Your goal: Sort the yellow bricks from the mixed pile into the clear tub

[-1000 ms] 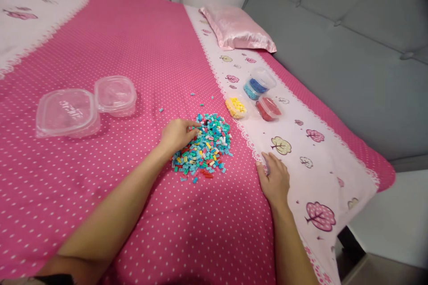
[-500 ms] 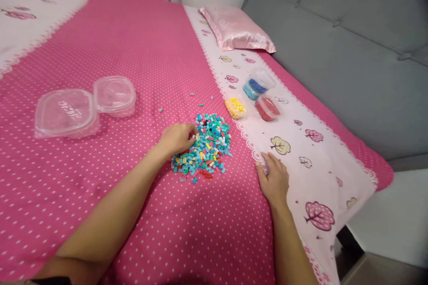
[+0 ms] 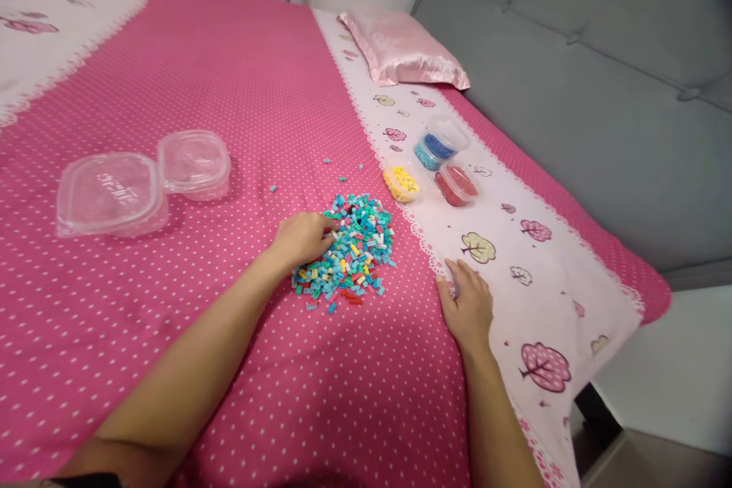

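A heap of small toy bricks (image 3: 357,248), mostly turquoise and green with some yellow, white and red, lies on the pink dotted bedsheet (image 3: 354,381). My left hand (image 3: 303,238) is at the heap's left edge, its fingers bent in among the bricks. The fingertips are partly hidden, so any brick between them cannot be made out. To the right, my right hand (image 3: 467,303) rests flat on the white printed band of the sheet, fingers loosely apart, holding nothing. A few loose bricks are scattered around the heap.
Beyond my right hand stand small tubs of yellow bricks (image 3: 402,183), red bricks (image 3: 456,185) and blue bricks (image 3: 438,145). At left sit two clear lidded containers, a larger one (image 3: 111,191) and a smaller one (image 3: 194,164). A pink pillow (image 3: 406,49) lies near the grey headboard (image 3: 595,107).
My left hand's fingers have shifted slightly within the heap's left side. My right hand stays put, and the whole view has drifted a little.
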{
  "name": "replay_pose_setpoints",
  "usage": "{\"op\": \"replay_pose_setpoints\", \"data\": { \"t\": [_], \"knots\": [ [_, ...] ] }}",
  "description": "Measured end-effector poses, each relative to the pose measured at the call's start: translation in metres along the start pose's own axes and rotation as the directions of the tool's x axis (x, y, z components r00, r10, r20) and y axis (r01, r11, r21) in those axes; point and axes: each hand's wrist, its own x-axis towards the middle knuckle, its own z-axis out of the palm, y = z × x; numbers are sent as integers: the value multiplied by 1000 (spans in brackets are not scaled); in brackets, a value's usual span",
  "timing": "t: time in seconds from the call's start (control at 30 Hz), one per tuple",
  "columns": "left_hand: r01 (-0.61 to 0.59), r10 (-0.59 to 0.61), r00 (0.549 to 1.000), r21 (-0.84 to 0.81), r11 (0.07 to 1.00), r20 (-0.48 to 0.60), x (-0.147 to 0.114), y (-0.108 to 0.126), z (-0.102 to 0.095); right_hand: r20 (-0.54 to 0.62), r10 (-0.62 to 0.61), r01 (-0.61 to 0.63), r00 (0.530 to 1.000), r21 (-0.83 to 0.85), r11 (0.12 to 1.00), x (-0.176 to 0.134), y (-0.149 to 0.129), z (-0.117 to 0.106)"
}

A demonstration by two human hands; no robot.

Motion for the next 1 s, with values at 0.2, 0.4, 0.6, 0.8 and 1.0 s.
{"op": "replay_pose_setpoints", "data": {
  "t": [0.2, 0.4, 0.6, 0.8, 1.0],
  "knots": [
    [35, -36, 999, -71, 997, -14, 2, -4, -2, -18, -16, 16, 1000, -9, 1000, 0, 1, 1],
    [68, -77, 996, -223, 973, -33, 3, -12, -7, -23, -27, 27, 999, -8, 1000, 0, 1, 1],
    [52, -73, 997, -429, 902, -34, 1, -15, -12, -24, -23, 22, 999, -7, 1000, 0, 1, 1],
    [38, -66, 998, -760, 649, -6, -6, -11, -20, -5, -7, 7, 1000, -16, 1000, 1, 0, 0],
    [160, 32, 987, -987, -12, 160, -9, -14, -31, -16, -11, 11, 1000, -4, 1000, 0, 1, 1]
  ]
}}
